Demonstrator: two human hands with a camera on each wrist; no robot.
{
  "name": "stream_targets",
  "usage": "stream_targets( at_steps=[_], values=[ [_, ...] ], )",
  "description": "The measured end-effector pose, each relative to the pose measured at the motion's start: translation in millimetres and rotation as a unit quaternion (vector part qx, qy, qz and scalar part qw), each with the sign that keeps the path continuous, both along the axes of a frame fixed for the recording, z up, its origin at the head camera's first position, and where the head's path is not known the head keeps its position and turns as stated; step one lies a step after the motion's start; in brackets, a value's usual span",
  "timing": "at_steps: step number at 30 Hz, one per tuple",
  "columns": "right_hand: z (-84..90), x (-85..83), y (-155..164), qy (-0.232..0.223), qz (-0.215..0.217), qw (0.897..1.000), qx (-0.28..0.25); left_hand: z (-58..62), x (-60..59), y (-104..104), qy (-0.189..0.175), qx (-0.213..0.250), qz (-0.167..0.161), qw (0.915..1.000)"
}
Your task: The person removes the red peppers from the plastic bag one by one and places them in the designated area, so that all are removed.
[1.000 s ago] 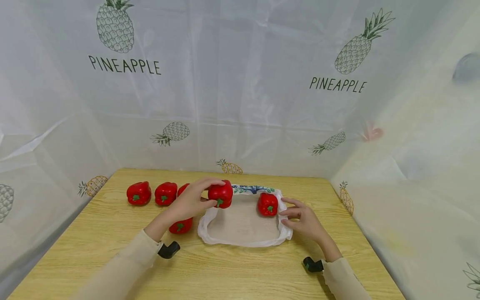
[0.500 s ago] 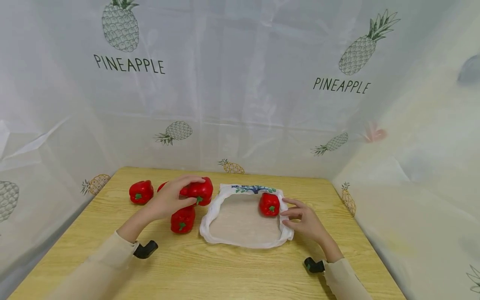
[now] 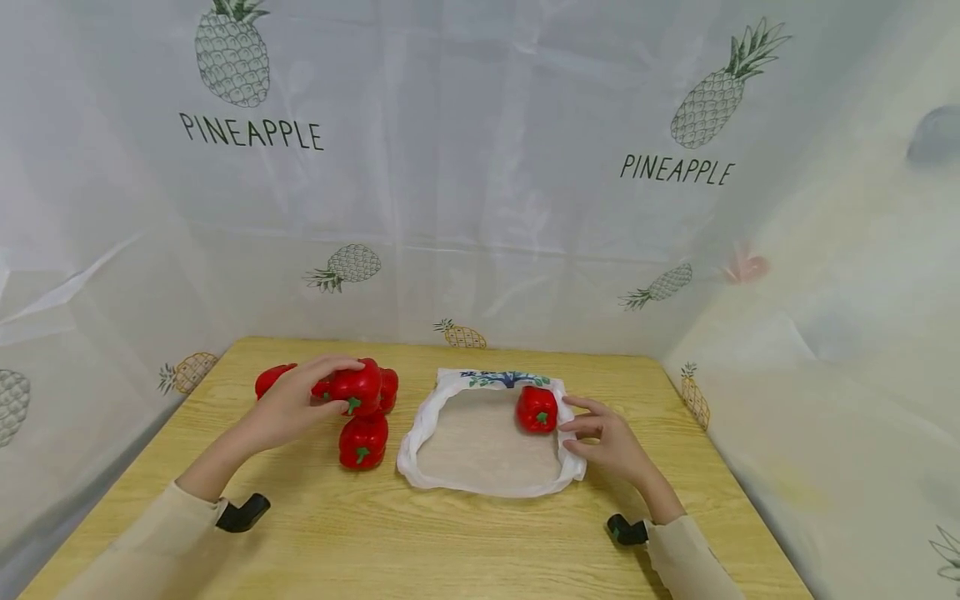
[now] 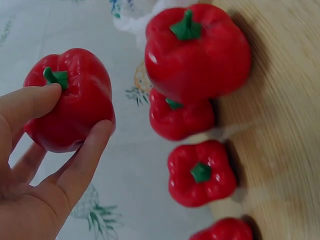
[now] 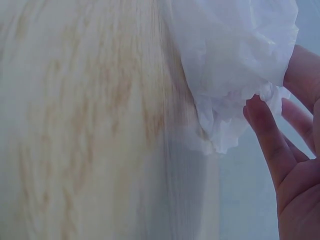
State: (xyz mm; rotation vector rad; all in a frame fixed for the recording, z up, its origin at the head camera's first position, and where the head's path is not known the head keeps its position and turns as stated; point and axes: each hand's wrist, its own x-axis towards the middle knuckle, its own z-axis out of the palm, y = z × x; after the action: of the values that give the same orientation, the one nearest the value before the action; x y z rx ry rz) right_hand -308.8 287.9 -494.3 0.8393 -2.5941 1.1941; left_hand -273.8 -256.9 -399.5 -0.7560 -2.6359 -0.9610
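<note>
My left hand [image 3: 288, 408] grips a red bell pepper [image 3: 358, 385] with a green stem, in front of other peppers at the table's left. In the left wrist view, the thumb lies by the stem and fingers curl round the far side of the held pepper [image 4: 87, 112]. A white plastic bag [image 3: 422, 425] lies at mid-table with its mouth spread wide, a tree print on its back edge. Inside, by the right rim, sits one red pepper [image 3: 537, 408]. My right hand [image 3: 611, 442] holds that rim, fingertips on the crumpled plastic [image 5: 235, 100].
One red pepper [image 3: 363, 442] rests just left of the bag. Another [image 3: 388, 389] is behind the held one, and a third [image 3: 272, 380] sits at the far left, partly covered by my hand. A pineapple-printed sheet [image 3: 480, 208] rises behind the wooden table [image 3: 450, 546].
My left hand has carried the pepper leftwards, from the bag's left rim to among the other peppers. My right hand has stayed at the bag's right rim.
</note>
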Motion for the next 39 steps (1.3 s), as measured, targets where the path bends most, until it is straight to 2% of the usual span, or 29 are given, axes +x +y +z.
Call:
stream_targets(
  at_steps=[6, 15, 19, 23, 31, 35, 39],
  values=[
    [1.7, -0.2, 0.0, -0.009, -0.002, 1.0, 0.003, -4.5, 3.4, -17.3, 0.008, -0.004, 0.008, 0.9999],
    [1.8, -1.4, -1.8, -0.011, -0.004, 1.0, 0.007, -20.8, 10.1, -43.9, 0.026, -0.013, 0.011, 0.9995],
    [2.9, -0.9, -1.7, -0.019, -0.006, 1.0, 0.005, -24.9, 14.7, -50.3, 0.013, -0.005, 0.008, 0.9999],
    [2.9, -0.3, -1.3, -0.013, -0.002, 1.0, 0.003, -28.3, 18.3, -54.6, -0.02, 0.016, 0.001, 0.9997],
    [0.1, -1.1, -0.7, 0.004, -0.003, 1.0, 0.004, -39.4, 19.5, -62.5, -0.04, 0.02, -0.01, 0.999],
    [1.0, -0.1, -1.2, -0.002, -0.004, 1.0, 0.0, -45.6, 19.1, -64.8, -0.058, 0.027, -0.021, 0.9977],
    [2.1, 0.6, -1.2, -0.009, -0.003, 1.0, -0.005, -52.3, 18.2, -65.8, -0.036, 0.007, -0.018, 0.9992]
  ],
)
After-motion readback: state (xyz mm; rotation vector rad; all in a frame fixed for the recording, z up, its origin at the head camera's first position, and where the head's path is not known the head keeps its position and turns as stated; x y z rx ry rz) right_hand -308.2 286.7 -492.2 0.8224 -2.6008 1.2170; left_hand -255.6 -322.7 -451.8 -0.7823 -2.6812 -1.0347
